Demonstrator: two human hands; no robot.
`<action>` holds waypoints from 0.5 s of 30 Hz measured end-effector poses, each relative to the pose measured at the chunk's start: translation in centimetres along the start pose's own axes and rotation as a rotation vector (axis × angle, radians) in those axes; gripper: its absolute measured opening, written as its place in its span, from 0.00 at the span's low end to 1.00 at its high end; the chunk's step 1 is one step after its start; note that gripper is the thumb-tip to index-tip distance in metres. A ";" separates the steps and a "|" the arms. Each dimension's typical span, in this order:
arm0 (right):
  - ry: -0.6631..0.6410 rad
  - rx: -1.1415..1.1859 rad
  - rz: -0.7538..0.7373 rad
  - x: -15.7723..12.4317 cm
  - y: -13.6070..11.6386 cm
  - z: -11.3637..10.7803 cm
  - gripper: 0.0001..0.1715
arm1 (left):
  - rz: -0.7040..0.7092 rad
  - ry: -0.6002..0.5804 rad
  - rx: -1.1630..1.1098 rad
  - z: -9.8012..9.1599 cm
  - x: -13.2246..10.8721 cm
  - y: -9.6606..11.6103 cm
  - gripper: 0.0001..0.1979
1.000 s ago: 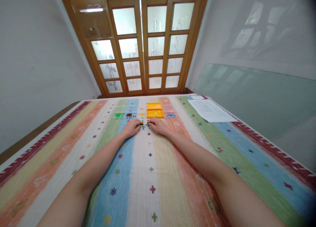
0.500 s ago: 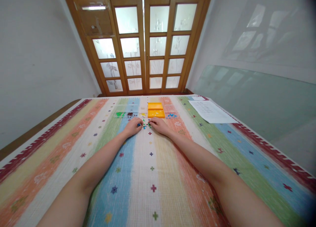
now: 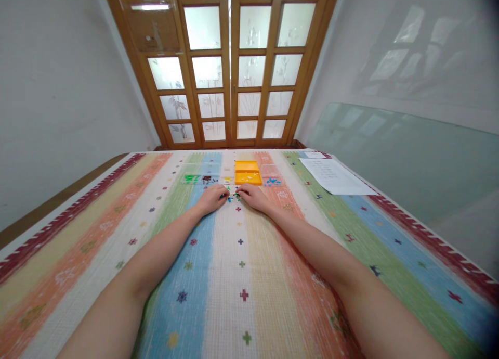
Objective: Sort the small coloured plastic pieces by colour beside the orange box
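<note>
My left hand (image 3: pixel 214 198) rests on the tablecloth with its fingers curled at a small pile of mixed pieces (image 3: pixel 230 198), blue, green and dark. Facing it from the other side of the pile, my right hand (image 3: pixel 252 195) has its fingertips pinched together among the same pieces. What either hand holds is too small to make out. Just beyond lie green pieces (image 3: pixel 192 179), dark brown pieces (image 3: pixel 208 179) and yellow pieces (image 3: pixel 228 179) in clear boxes. An opened orange box (image 3: pixel 248 166) holds white pieces. Blue pieces (image 3: pixel 273 181) sit in a clear box to its right.
A striped tablecloth (image 3: pixel 226 286) covers the table. Printed paper sheets (image 3: pixel 335 176) lie at the far right. Behind the table stand wooden doors with glass panes (image 3: pixel 249 70). A pale glass panel (image 3: pixel 397 145) leans by the right wall.
My left hand has shifted slightly right, nearer to my right hand, and its fingers cover more of the pile. The view has tilted a little. The boxes stay in place.
</note>
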State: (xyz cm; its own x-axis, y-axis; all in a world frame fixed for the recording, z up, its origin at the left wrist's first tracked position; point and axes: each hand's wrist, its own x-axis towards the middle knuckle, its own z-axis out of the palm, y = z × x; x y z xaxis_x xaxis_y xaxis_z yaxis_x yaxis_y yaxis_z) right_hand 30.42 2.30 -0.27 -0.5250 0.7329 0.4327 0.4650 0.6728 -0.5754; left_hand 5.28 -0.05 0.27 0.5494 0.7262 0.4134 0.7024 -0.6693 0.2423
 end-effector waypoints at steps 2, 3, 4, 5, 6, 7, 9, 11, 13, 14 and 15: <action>-0.003 0.002 0.001 0.0 0.1 0.1 0.13 | 0.000 0.003 -0.008 0.1 -0.1 -0.1 0.08; -0.003 -0.002 0.005 0.0 0.2 0.1 0.13 | 0.000 0.004 -0.012 0.1 -0.1 -0.1 0.09; -0.003 -0.007 0.009 0.0 0.2 0.1 0.13 | -0.001 0.006 -0.016 0.1 -0.1 -0.2 0.09; -0.005 -0.012 0.012 0.0 0.2 0.1 0.13 | -0.002 0.009 -0.020 0.1 -0.2 -0.2 0.09; -0.006 -0.015 0.012 0.0 0.2 0.1 0.13 | -0.003 0.012 -0.025 0.1 -0.2 -0.2 0.09; -0.006 -0.016 0.008 0.0 0.1 0.1 0.13 | -0.002 0.014 -0.031 0.1 -0.2 -0.2 0.09; -0.007 -0.017 -0.007 0.0 0.0 0.0 0.13 | -0.001 0.014 -0.047 0.0 -0.2 -0.2 0.09; -0.002 -0.035 -0.028 -0.1 0.0 0.0 0.13 | -0.003 0.014 -0.058 0.0 -0.2 -0.2 0.09; -0.002 -0.075 -0.067 -0.2 0.0 0.0 0.13 | -0.012 0.018 -0.054 -0.1 -0.2 -0.2 0.09; -0.008 -0.101 -0.095 -0.3 0.0 0.1 0.14 | -0.017 0.021 -0.045 -0.1 -0.2 -0.2 0.09; -0.021 -0.131 -0.128 -0.3 0.0 0.1 0.14 | -0.022 0.026 -0.033 -0.1 -0.2 -0.2 0.09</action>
State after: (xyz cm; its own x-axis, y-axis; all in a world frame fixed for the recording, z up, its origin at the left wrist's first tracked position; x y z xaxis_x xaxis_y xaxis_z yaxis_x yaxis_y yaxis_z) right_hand 30.50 2.08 -0.54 -0.6003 0.6388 0.4812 0.4811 0.7691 -0.4208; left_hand 4.95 -0.07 0.15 0.5219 0.7364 0.4305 0.6986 -0.6586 0.2797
